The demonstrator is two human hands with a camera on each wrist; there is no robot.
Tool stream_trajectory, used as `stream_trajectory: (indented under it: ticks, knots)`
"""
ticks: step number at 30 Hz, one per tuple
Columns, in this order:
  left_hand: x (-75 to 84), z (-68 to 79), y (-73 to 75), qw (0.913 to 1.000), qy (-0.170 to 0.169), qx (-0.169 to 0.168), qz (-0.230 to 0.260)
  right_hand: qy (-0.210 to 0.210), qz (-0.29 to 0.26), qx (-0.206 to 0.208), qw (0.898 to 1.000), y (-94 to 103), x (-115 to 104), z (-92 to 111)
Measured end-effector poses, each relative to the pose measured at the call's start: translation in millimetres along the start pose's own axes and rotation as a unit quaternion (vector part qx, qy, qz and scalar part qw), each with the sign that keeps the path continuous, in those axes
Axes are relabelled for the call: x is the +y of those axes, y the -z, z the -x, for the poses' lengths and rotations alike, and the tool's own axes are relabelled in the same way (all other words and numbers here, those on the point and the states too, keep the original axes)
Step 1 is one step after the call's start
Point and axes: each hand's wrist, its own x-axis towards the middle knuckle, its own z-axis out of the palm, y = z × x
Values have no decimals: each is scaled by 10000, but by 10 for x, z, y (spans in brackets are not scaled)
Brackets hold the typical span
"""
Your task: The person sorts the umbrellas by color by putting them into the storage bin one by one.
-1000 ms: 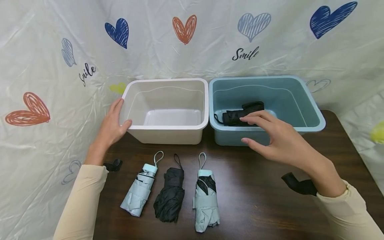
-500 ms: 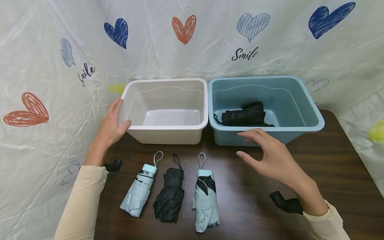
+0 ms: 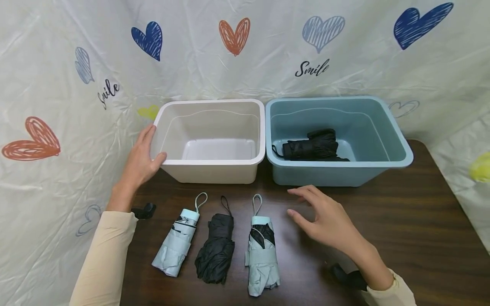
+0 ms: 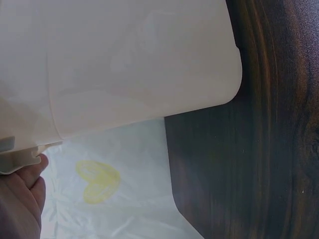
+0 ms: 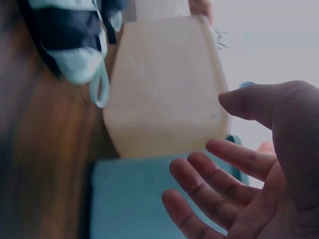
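Observation:
My left hand (image 3: 141, 163) holds the left front corner of a cream plastic bin (image 3: 214, 174), thumb at the front rim and fingers along the side. In the left wrist view, fingertips (image 4: 35, 172) curl under the bin's rim. My right hand (image 3: 321, 216) hovers over the table, fingers apart and holding nothing. Left of it lies a pale green folded umbrella (image 3: 263, 259) with its strap loop pointing at the bins. A black folded umbrella (image 3: 215, 250) and a light blue folded umbrella (image 3: 177, 242) lie further left.
A blue plastic bin (image 3: 340, 174) stands right beside the cream one, with black folded umbrella (image 3: 314, 146) lying inside. Both stand at the back of the dark wooden table (image 3: 413, 221), against a white sheet (image 3: 191, 55) printed with hearts.
My right hand has moved back from over the blue bin, down and left toward the pale green umbrella. My left hand has stayed on the cream bin.

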Motion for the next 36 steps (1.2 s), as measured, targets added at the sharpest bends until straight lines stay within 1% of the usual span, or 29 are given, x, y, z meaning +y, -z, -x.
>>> stream_trajectory:
  ticks: [9,12,18,21,24,28,33,36]
  knots:
    - [3,14,24,10000,-11,-8,50,-714,-91,-286,9970,-364,-115,115]
    - [-1,17,27,10000,-42,28,83,-846,-151,-357,9957,-490,-140,159]
    - [-3,11,15,10000,27,27,85,-1103,-230,-519,9923,-684,-189,250]
    - [6,-9,1,9999,59,-26,100,-1373,-224,-620,9883,-745,-224,308]
    - [-15,4,26,9999,84,-39,74,-1559,-182,-672,9853,-812,-269,337]
    - [1,-16,10,10000,-32,21,85,-1733,-95,-658,9826,-865,-303,382]
    - [11,-1,10,10000,-40,55,71,-2024,-249,-734,9762,-921,-351,404]
    - [10,3,7,9999,-56,78,125,-2148,-267,-713,9737,-957,-379,412]
